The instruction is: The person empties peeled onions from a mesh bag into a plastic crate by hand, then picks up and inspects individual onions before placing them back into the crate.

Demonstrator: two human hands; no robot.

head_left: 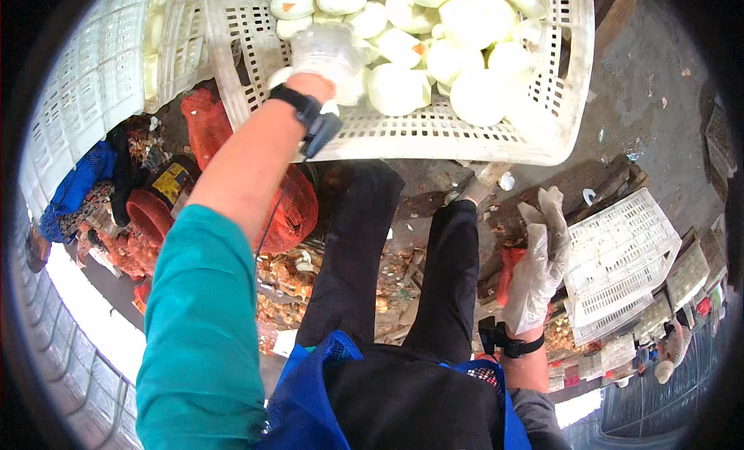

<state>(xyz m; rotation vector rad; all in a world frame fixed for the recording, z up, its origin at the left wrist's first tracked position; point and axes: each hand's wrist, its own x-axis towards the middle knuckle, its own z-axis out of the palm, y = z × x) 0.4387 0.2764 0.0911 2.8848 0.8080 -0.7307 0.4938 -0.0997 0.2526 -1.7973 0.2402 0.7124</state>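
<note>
A white plastic crate (403, 132) full of peeled white onions (465, 47) stands in front of me. My left hand (329, 51), in a thin clear glove with a black wrist strap, reaches into the crate's near left corner and lies among the onions. Its fingers curl down out of sight, so I cannot tell whether it grips one. My right hand (539, 264), also gloved and strapped, hangs beside my right leg with fingers spread and holds nothing.
Red mesh sacks (291, 206) lie under the crate's near edge by my left leg. Onion skins (310, 275) litter the floor. More white crates stand at the left (85, 86) and the right (620, 256). A blue cloth (74, 186) lies at far left.
</note>
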